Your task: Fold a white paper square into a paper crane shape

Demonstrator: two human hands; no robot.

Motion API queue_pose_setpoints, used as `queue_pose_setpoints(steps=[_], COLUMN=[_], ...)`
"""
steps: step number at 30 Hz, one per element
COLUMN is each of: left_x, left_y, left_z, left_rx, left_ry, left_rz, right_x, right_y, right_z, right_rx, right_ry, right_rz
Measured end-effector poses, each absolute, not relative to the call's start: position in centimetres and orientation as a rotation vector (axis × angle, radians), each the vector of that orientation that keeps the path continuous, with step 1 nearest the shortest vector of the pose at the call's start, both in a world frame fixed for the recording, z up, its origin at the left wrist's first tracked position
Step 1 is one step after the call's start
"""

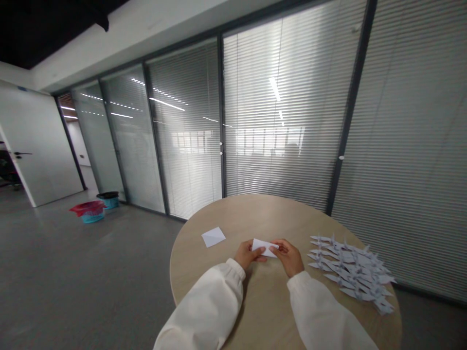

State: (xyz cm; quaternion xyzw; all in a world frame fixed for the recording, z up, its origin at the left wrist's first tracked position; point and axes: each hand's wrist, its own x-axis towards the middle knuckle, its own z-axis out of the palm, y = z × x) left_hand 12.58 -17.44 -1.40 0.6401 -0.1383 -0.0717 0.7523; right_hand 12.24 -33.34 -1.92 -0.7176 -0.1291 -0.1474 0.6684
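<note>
A small folded piece of white paper (265, 244) is held between my two hands above the round table. My left hand (249, 253) pinches its left end, thumb on top and fingers underneath. At the other end, my right hand (289, 255) grips the paper with its thumb pressed on the near face. Left of my hands, a white paper square (213, 236) lies flat on the wood. Many folded paper cranes (352, 270) stand in close rows to the right of my right hand.
The round wooden table (270, 209) has its far edge near a glass partition with blinds (277, 170). On the floor at left stand a bin with a red liner (89, 211) and one with a black liner (109, 199). Beyond them is an open white door (40, 146).
</note>
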Motion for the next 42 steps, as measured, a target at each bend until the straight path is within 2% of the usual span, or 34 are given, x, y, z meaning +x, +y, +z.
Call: queue_pose_setpoints(steps=[18,31,42], left_x=[12.37,11.95,11.95], left_y=[-17.58,-17.83,-17.72], left_z=[-1.03,-1.16,-0.80], left_rx=[1.403,1.520,1.531], left_ry=[-0.332,-0.369,-0.324], left_rz=[-0.157,-0.185,-0.133], right_x=[12.28,12.26,12.29], right_y=[-33.64,-33.56,-33.61], right_z=[-1.96,-2.06,-2.06], right_rx=[-1.621,-1.834,-1.783], right_ry=[-0.290,-0.378,-0.345], right_rz=[-0.335,-0.387,-0.351])
